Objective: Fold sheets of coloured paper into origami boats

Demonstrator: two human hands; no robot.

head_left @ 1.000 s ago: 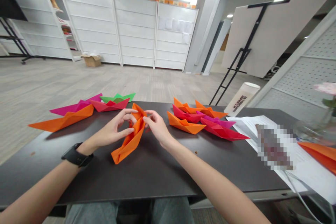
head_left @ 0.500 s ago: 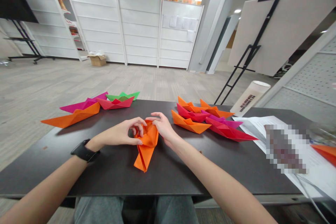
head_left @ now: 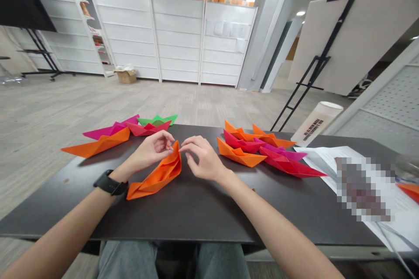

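An orange paper boat (head_left: 155, 178) stands slantwise on the dark table in front of me, its long end toward the lower left and its raised tip between my hands. My left hand (head_left: 153, 150), a black watch at its wrist, is curled with thumb and fingertips at that raised tip, seemingly pinching its edge. My right hand (head_left: 204, 159) hovers just right of the tip, fingers bent and apart, the index finger close to the paper. Whether that finger touches it, I cannot tell.
Beyond my left hand lie orange (head_left: 104, 143), magenta (head_left: 113, 128), red (head_left: 149, 129) and green (head_left: 157, 120) paper boats. Several more boats (head_left: 240, 154) cluster on the right. A white cylinder (head_left: 316, 124) and papers (head_left: 327, 157) lie on the table's right (head_left: 294, 209).
The orange boat has been turned and opened out, its long end swinging to the lower left. My right hand has come off the paper, and my left hand has shifted slightly up and left.
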